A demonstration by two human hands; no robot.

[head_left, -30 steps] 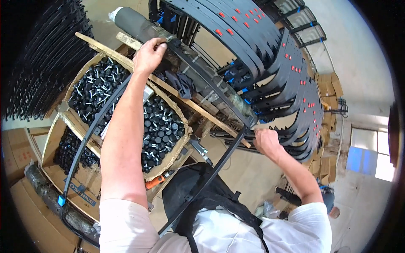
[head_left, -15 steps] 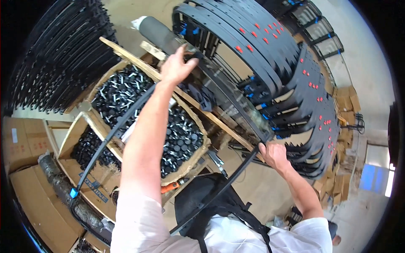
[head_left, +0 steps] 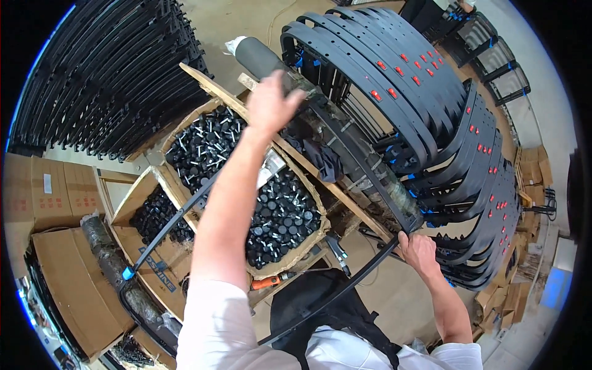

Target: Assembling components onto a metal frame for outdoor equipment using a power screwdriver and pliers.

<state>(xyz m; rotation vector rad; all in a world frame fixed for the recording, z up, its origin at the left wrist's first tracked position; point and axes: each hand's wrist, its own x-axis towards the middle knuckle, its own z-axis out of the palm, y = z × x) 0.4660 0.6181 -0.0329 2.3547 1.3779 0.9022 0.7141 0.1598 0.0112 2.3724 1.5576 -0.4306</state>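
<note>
A large black frame of flat bars [head_left: 354,280] lies tilted in front of me, a blue clip [head_left: 128,273] on its left side. At its right corner my right hand [head_left: 419,251] is closed round the bar. Close to the frame's far corner, my left hand [head_left: 273,110] has thumb and fingers spread, with nothing in it; its fingertips are slightly blurred. Beneath the frame's far bar runs a long padded roll [head_left: 262,60], grey at its end and wrapped in film farther along. My left forearm hides part of the frame's left bar.
Cardboard boxes of black round-headed bolts [head_left: 280,219] sit below my left arm, edged by a wooden plank [head_left: 216,86]. An orange-handled tool [head_left: 265,282] and a power tool [head_left: 338,254] lie nearby. Curved black frames [head_left: 364,68] stand right; more black frames [head_left: 105,80] are stacked left.
My view has shifted, so the scene sits farther right and lower. My left hand has moved slightly away from the frame's far corner. The right hand keeps its hold.
</note>
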